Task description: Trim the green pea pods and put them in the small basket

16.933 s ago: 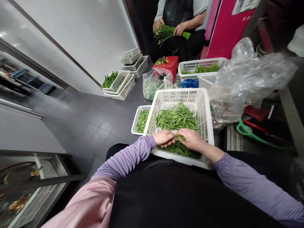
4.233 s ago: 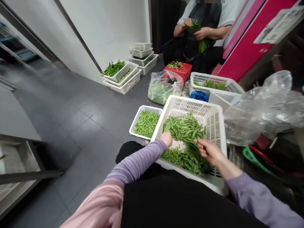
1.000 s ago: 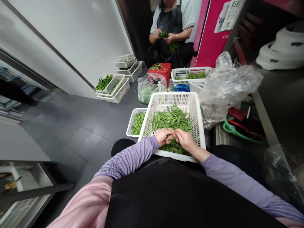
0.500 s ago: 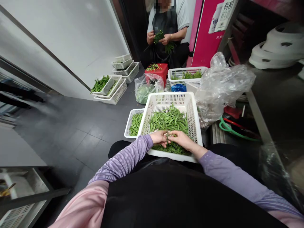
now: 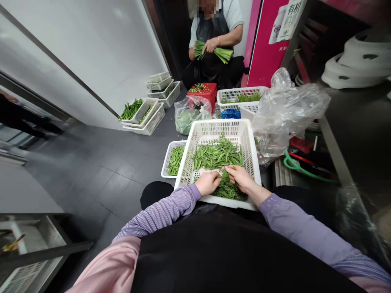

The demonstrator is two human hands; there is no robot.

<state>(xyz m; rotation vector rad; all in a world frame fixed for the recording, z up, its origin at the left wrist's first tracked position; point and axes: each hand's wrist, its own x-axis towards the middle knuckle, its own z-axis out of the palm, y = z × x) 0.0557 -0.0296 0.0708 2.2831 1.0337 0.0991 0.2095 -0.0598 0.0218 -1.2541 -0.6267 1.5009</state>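
A large white plastic basket [image 5: 254,162] sits in front of me, with flat green pea pods [image 5: 218,152] spread over its far half. Darker stringy green trimmings [image 5: 229,190] are heaped at its near end. Over the near half, my left hand [image 5: 208,183] is closed with its fingertips pinched low by the trimmings; whatever they hold is hidden. Beside it, slightly higher, my right hand [image 5: 240,178] is closed, thumb and fingers pinched on a small green piece that looks like a pea pod. A smaller white basket [image 5: 164,165] of pods stands at the left.
Opposite me a person [image 5: 210,42] holds a bundle of long green stalks. Between us stand a red stool [image 5: 209,94], a bag of greens [image 5: 185,122] and another basket [image 5: 222,97]. Clear plastic bags [image 5: 287,110] crowd the right; stacked baskets [image 5: 152,126] line the left wall.
My hands have parted slightly; the left has dropped lower towards the trimmings, the right has shifted a little to the right. The person opposite has turned the stalks sideways.
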